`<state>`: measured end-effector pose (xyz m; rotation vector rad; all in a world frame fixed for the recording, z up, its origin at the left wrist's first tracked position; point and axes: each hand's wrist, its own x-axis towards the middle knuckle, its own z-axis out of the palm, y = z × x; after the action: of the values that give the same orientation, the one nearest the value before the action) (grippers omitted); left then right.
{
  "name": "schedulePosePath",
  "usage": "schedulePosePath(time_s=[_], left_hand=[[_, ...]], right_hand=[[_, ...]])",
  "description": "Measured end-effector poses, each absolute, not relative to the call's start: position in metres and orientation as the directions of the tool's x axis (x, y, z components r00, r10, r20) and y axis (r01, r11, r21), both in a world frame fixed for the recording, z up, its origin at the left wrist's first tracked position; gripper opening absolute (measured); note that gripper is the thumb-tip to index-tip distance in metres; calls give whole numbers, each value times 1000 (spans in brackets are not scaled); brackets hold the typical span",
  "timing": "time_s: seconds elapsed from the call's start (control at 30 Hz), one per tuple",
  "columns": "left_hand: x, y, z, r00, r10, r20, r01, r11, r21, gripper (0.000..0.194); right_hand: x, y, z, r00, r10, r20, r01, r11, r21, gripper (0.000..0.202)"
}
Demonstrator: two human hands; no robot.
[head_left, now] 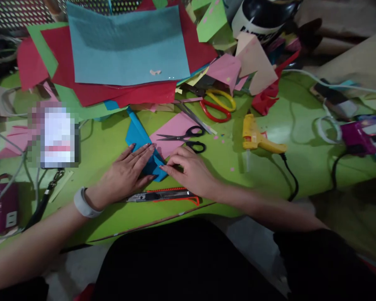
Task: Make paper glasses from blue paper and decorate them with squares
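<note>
A folded piece of blue paper (138, 127) lies slanting on the green table in front of me. My left hand (128, 169) rests flat across it with the fingers stretched out, pressing it down and covering its middle. At its lower right edge my right hand (188, 169) pinches the paper between thumb and fingers. Black-handled scissors (183, 136) lie just beyond my right hand, partly over a pink sheet (172, 129). An orange and grey box cutter (166, 195) lies near the table edge, just below both hands.
Behind are stacked coloured sheets, a teal one (128, 50) on top. Red-and-yellow-handled scissors (217, 106) and a yellow glue gun (260, 138) with a black cord lie to the right. At left are a blurred phone (59, 136) and cables. The green table's (219, 175) front edge is near me.
</note>
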<state>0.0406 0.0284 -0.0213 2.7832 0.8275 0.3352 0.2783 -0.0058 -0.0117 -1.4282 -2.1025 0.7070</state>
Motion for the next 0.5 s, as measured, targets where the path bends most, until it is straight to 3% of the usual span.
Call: schedulePosePath(time_s=[0.2,0.5], left_hand=[[41,29,-20,824,544,161,492,-827,272,82],[41,30,-22,825,543,155,495,-828,264,79]], right_hand=[[275,-7,-16,-289,945,155,742,324,-587,29],[274,-5,-18,-323,930,178,797,368,-478,31]])
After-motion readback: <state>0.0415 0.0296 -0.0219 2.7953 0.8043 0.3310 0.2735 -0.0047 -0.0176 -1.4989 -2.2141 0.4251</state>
